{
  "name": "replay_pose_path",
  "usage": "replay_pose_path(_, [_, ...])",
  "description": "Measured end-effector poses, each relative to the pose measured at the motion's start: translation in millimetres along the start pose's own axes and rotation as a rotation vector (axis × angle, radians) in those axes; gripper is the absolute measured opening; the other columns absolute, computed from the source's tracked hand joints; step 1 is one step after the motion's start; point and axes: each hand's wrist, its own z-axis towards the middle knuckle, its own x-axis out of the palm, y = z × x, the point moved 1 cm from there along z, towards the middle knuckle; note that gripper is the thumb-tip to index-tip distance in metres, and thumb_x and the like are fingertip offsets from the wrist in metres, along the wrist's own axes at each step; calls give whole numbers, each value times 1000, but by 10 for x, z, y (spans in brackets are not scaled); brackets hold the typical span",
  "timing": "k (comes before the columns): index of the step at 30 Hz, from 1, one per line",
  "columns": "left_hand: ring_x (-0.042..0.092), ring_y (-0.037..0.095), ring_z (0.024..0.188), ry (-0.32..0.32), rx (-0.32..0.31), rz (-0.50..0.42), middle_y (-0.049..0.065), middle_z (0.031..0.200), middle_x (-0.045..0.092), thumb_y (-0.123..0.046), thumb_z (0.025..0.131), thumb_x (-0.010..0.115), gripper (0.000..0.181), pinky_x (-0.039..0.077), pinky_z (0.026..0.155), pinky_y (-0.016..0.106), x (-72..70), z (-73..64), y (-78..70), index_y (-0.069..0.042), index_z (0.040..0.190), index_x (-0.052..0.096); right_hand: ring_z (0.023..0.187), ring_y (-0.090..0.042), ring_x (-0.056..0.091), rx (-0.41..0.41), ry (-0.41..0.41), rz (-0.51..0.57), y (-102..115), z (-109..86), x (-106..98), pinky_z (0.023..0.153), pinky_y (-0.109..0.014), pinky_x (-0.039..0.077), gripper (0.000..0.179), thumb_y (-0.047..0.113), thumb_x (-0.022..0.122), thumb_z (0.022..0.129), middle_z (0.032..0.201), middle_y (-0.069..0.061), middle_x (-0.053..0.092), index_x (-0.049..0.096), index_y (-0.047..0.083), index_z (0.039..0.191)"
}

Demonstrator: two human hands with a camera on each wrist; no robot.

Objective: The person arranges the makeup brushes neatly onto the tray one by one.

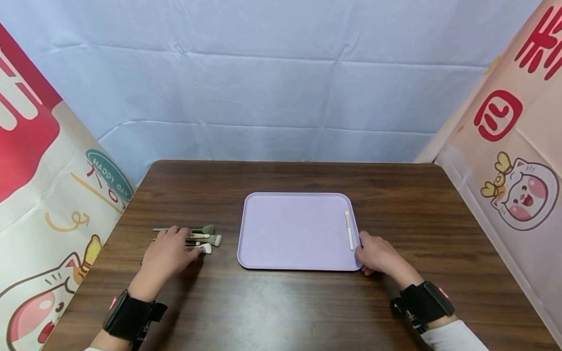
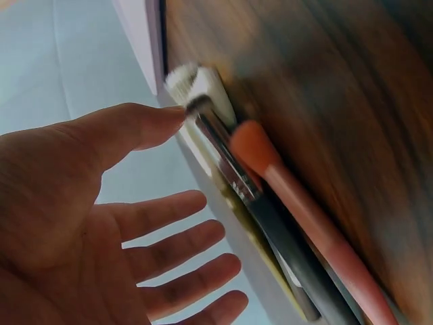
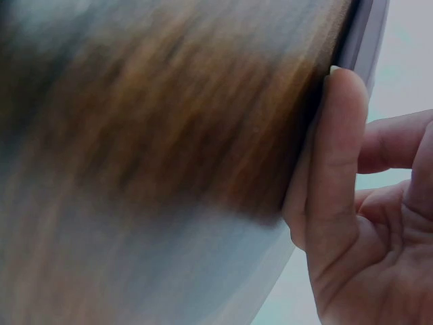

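A lilac tray [image 1: 290, 234] lies on the table, with a small white makeup brush [image 1: 349, 231] near its right side. My right hand [image 1: 379, 254] grips the tray's right rim by the near corner; its thumb [image 3: 336, 149] lies along the edge. Left of the tray, my left hand [image 1: 169, 249] hovers over a bunch of makeup brushes [image 1: 215, 240], fingers spread and holding none. In the left wrist view the thumb tip meets or nearly meets a black-handled brush [image 2: 291, 237]. Beside that lies an orange-headed brush [image 2: 254, 147]. A green brush [image 1: 208, 229] is farthest back.
The brown wooden table [image 1: 281, 312] reaches to a pale blue cloth backdrop [image 1: 263, 87]. Printed banners stand along the left side [image 1: 52, 234] and the right side [image 1: 505, 170]. Black straps with cameras sit on both wrists.
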Motion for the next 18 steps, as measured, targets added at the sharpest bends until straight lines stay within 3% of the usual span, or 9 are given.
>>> replay_pose_path(4, [50,52,115,16,-35,-20,33,125,55,-36,89,76,60,46,87,64,-23,-72,110,6,128,60,53,-18,62,10,3,-1,2,7,7,50,-32,54,14,7,45,97,70,-11,59,52,-4,104])
replay_pose_path(12, [49,54,115,62,-94,-33,34,125,55,-55,89,71,75,45,89,66,-29,-189,254,6,130,59,53,-18,62,9,-2,1,3,9,3,50,-32,54,14,7,44,97,70,-11,59,52,-4,103])
replay_pose_path(18, [49,55,115,76,-98,-31,34,123,56,-44,89,75,64,43,92,66,11,-247,301,7,125,62,52,-18,62,-8,-9,3,13,-3,2,49,-32,54,14,5,43,97,70,-11,59,52,-3,102])
